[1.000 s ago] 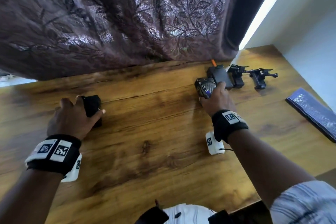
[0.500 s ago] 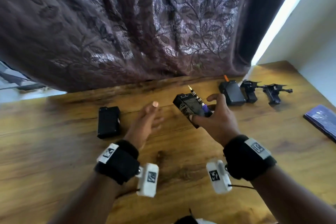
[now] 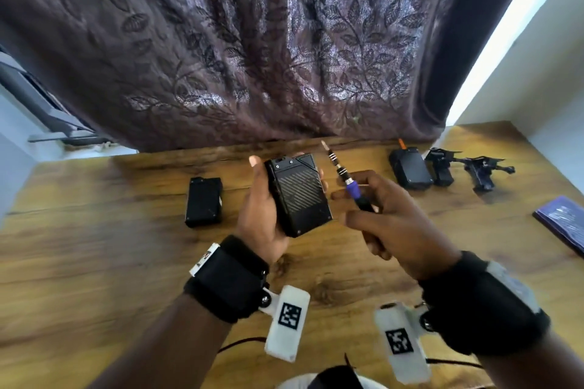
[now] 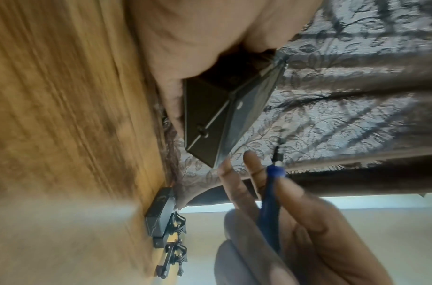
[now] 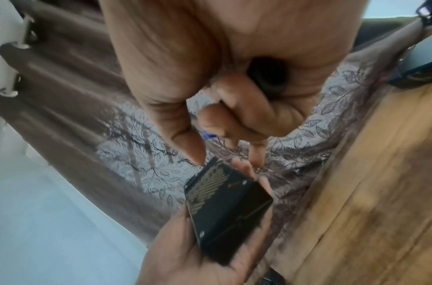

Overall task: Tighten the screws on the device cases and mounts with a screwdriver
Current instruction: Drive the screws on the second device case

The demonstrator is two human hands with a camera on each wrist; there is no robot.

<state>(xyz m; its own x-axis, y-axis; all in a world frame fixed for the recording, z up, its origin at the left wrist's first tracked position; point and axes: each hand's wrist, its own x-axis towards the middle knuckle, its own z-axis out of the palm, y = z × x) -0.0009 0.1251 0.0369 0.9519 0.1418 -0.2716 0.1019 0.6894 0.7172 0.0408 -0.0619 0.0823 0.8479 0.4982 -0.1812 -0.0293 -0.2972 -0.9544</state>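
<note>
Left hand point(image 3: 262, 215) cradles the black ribbed rectangular device case point(image 3: 298, 196) above the wooden desk point(image 3: 126, 262), right hand point(image 3: 398, 227) fingers wrapped round the blue-collared screwdriver point(image 3: 347, 180) just beside its right edge.

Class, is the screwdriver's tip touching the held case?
No: the screwdriver points up beside the case, its tip in open air.

The case point(image 3: 298, 196) in my left hand point(image 3: 262, 215) is black with fine diagonal stripes on its face, and the screwdriver point(image 3: 347, 181) in my right hand point(image 3: 395, 224) has a blue collar, a black handle and a banded silver shaft. Behind hangs a purple-brown curtain point(image 3: 252, 41) with a leaf-and-vine pattern, above a warm brown wood-grain table point(image 3: 110, 262).
</note>
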